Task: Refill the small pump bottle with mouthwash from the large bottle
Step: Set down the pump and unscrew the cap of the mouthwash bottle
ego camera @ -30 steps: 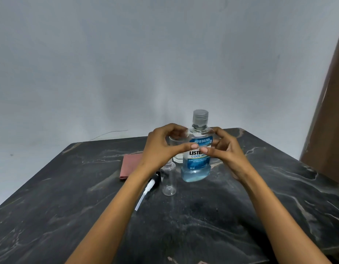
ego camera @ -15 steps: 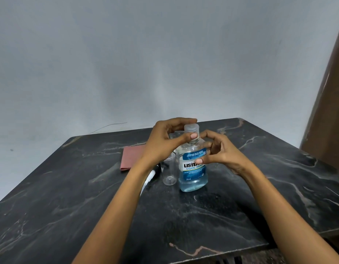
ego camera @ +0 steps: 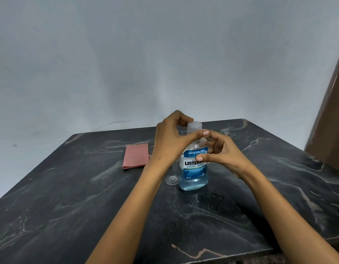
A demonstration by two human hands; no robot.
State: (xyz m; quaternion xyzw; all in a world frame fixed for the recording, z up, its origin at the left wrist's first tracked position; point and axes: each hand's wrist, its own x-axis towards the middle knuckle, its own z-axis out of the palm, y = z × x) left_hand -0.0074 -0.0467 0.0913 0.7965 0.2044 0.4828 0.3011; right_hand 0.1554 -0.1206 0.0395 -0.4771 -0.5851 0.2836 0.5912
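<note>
Where hands (ego camera: 195, 149) meet, mouthwash bottle (ego camera: 194, 168).

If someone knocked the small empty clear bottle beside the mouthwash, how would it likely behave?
The small clear bottle looks empty, so it is probably very light and would tip easily. Its round shape suggests it would roll on the smooth stone table. It stands close beside the mouthwash bottle, which may stop it on that side.

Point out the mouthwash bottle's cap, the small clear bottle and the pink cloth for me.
cap (ego camera: 194, 126): head view, its frosted side wall.
small clear bottle (ego camera: 171, 180): head view, its base left of the mouthwash.
pink cloth (ego camera: 136, 155): head view, its middle.
</note>
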